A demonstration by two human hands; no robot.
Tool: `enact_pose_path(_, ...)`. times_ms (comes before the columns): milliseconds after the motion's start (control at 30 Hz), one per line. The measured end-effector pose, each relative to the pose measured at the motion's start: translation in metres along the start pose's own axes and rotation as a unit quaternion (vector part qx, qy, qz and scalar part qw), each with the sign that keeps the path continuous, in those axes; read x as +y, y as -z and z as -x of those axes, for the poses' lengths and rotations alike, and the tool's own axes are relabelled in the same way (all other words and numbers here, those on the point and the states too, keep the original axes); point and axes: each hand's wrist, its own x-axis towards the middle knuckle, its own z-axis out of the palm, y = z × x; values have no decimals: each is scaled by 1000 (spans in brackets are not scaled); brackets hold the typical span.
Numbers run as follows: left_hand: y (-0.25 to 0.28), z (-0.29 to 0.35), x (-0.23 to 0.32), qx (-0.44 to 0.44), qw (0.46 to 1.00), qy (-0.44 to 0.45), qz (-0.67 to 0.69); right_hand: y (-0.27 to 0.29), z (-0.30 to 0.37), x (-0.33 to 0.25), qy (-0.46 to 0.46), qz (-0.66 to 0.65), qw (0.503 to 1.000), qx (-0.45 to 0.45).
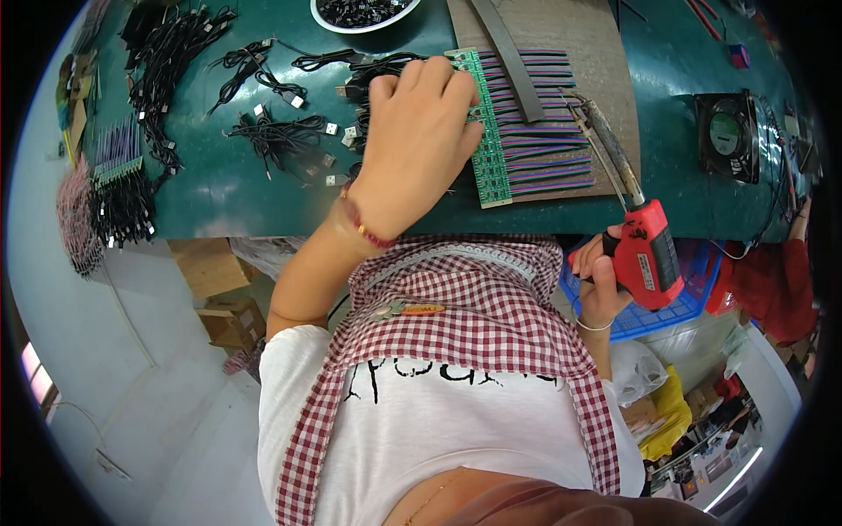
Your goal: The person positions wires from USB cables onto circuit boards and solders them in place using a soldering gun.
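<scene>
My right hand point(601, 285) is wrapped round the handle of a red and black soldering gun point(649, 254). Its metal tip points up and left, over colored wires near a flat grey bar point(513, 66). A panel of green circuit boards point(493, 167) lies on a brown board, with rows of thin colored wires running off its right side. Over the panel's left edge, my left hand point(421, 131) has its fingers bent and closed downward; the fingertips and whatever they grip are hidden. Black USB cables point(355, 88) show beside and beneath that hand.
More black cables point(281, 136) lie in bundles on the green table point(210, 193). A bowl of small black parts point(368, 28) sits at the far edge. Rightward stands a black fan point(728, 131). A blue crate point(693, 280) is below the table edge, near another person's red sleeve point(776, 289).
</scene>
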Motion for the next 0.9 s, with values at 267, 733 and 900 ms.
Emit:
enact_pose_path(267, 14, 69, -9, -190, 981, 23, 45, -6, -14, -9, -27, -44, 999, 4)
enact_pose_path(733, 28, 35, 20, -61, 909, 109, 397, -87, -57, -35, -75, 7, 995, -69)
enact_pose_path(900, 24, 35, 22, -41, 903, 85, 418, -89, -59, -37, -81, 70, 987, -115)
